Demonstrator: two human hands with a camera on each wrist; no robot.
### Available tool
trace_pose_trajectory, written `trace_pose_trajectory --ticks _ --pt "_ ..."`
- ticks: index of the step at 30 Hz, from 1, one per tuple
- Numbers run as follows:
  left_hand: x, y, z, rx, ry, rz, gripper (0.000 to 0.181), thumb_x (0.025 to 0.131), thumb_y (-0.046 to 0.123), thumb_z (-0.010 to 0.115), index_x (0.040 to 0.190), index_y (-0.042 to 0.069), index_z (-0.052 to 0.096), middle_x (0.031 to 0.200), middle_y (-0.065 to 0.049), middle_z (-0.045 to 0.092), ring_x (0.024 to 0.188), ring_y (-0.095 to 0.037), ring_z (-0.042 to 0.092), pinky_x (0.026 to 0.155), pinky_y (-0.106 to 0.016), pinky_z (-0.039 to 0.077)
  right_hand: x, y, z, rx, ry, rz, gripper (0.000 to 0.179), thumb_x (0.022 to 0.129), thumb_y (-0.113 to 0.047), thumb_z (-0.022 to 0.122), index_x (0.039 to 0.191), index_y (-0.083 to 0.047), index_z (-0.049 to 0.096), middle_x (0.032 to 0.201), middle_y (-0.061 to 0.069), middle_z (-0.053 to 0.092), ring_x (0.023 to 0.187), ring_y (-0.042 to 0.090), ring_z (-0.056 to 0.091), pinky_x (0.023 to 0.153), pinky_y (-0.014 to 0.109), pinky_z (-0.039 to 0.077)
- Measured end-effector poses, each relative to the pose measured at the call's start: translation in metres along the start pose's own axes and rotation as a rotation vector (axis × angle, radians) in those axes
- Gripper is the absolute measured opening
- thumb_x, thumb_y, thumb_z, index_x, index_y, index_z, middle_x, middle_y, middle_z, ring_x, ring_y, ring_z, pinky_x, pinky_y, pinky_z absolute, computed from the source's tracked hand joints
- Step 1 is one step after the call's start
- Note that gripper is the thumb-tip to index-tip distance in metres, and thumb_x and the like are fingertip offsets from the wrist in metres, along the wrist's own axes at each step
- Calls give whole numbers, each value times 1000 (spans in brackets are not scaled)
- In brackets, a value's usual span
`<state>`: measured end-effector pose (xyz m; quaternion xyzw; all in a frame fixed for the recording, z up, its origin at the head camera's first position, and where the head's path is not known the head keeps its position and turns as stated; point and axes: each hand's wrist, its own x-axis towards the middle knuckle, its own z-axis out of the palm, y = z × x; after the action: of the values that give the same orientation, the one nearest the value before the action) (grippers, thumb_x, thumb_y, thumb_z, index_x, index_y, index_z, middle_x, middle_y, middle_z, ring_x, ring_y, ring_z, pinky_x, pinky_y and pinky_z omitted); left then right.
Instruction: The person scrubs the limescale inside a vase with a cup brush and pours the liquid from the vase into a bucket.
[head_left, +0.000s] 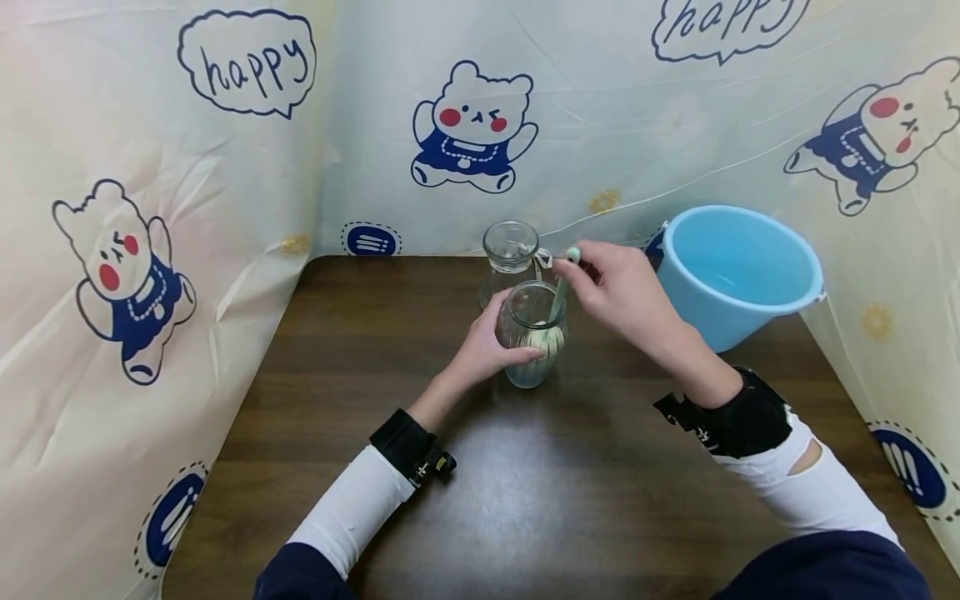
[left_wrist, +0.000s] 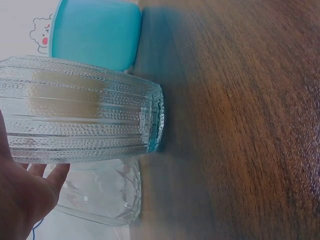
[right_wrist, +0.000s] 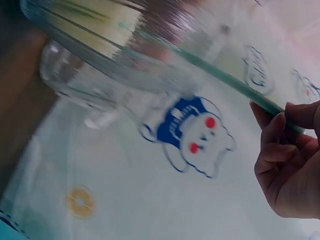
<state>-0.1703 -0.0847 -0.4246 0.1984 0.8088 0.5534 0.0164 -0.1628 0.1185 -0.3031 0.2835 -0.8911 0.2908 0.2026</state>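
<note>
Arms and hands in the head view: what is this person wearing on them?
Both hands are bare. The left hand has a black strap around its wrist with a small dark device clipped on, then a white sleeve over dark blue near the elbow. The right hand has a wider black wrist band with pale markings, a white sleeve with a small hole, then dark blue.
</note>
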Motion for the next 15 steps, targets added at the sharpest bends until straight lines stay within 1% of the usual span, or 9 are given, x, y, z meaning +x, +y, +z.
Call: trace_pose_trajectory --ticks 2,4,8,11,15 --pt "0 -1 0 1 5 2 91 72 23 83 148 10 34 139 -19 50 120 -25 49 100 -50 43 2 -1 -4 11 21 8 23 96 -26 60 79 -11 61 59 3 41 52 16 37 48 29 31" --pt "0 -2 -1 2 7 4 91 72 24 83 147 9 34 139 -18 50 120 -24 48 101 -50 43 2 -2 -3 12 17 22 21 96 -26 60 82 -10 62 59 4 42 52 16 38 48 29 31" --pt "0 -3 -1 8 2 3 91 73 24 83 148 10 33 139 -18 50 119 -24 49 100 -49 44 -2 2 9 -3 2 31 22 96 -25 60 83 -8 61 61 4 44 53 16 39 48 28 33" --pt "5 -20 2 11 7 12 94 72 29 84 149 16 33 139 -13 50 120 -23 48 99 -50 44 -3 3 13 -21 12 24 21 97 -25 59 86 -7 63 63 5 47 54 17 40 50 29 34" --pt "12 -43 7 22 26 22 98 67 37 86 149 23 33 139 -4 51 121 -17 47 101 -47 43 3 -3 2 -18 75 -2 21 97 -23 59 93 -4 67 69 6 54 58 17 42 52 29 35"
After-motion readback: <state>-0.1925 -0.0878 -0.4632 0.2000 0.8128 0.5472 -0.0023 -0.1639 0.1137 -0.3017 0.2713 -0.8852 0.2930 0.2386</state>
